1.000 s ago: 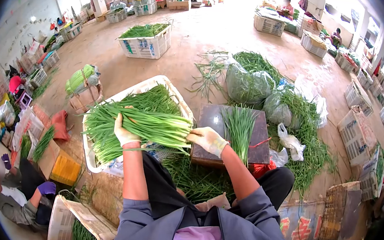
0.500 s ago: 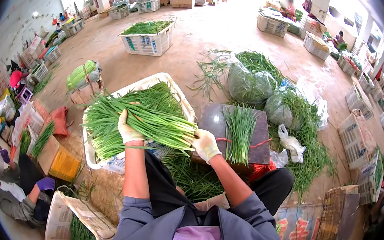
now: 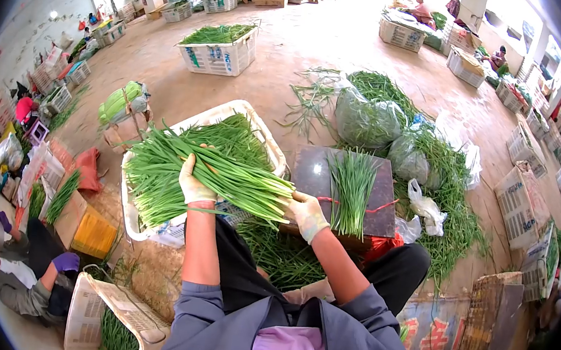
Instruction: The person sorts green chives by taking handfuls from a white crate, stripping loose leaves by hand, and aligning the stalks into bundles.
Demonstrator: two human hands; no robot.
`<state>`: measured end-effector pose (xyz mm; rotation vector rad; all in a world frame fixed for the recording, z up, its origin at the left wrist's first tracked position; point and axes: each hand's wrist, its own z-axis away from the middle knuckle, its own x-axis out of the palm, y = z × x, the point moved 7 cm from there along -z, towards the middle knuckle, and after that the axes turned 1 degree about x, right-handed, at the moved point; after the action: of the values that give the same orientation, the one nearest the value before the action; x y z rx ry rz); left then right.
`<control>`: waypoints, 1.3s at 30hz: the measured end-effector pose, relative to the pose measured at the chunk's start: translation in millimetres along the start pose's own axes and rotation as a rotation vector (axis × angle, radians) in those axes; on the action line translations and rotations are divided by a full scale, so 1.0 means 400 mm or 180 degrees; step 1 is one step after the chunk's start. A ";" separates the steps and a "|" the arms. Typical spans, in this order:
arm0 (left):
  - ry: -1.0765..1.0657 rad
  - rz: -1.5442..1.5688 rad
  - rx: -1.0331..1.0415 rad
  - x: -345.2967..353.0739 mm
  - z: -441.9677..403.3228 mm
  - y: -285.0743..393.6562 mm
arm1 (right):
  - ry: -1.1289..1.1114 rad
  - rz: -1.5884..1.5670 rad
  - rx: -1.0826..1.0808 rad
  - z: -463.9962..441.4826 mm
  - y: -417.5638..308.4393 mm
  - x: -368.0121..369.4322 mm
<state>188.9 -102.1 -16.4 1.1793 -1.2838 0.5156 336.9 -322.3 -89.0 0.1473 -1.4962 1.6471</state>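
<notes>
A thick bundle of long green stalks (image 3: 239,179) lies across both gloved hands, its pale ends toward the right. Wrapped round the middle of it from below is my left hand (image 3: 195,182), above the white basket. My right hand (image 3: 306,214) closes on the pale ends, beside the dark box. More greens (image 3: 230,136) fill the white basket (image 3: 273,148). On the dark box (image 3: 309,168) a smaller bunch (image 3: 351,188) lies over a red tie (image 3: 382,208), which shows on both sides of it.
Plastic bags of greens (image 3: 370,119) and loose leaves (image 3: 450,238) lie at the right. A co-worker in purple gloves (image 3: 66,262) sits at the lower left near an open crate (image 3: 87,305). Another full crate (image 3: 220,60) stands farther ahead.
Both hands and the bundle have shifted slightly to the right. Over the last second, the right hand has turned at the pale ends, and the red tie now shows left of the bunch.
</notes>
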 end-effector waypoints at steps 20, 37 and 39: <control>0.0049 -0.0001 -0.0281 -0.004 0.027 -0.029 | 0.0200 -0.0558 -0.0478 0.036 0.053 -0.010; 0.0059 -0.0389 -0.0196 -0.024 0.032 -0.044 | 0.0538 0.0440 -0.0645 0.064 0.047 -0.023; 0.0265 -0.1007 0.0015 -0.003 0.053 -0.032 | 0.0670 0.0582 -0.0701 0.071 0.050 -0.025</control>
<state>189.8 -125.0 -25.5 1.3215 -1.0012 0.3309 316.9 -349.2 -102.5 -0.2830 -1.5503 1.5703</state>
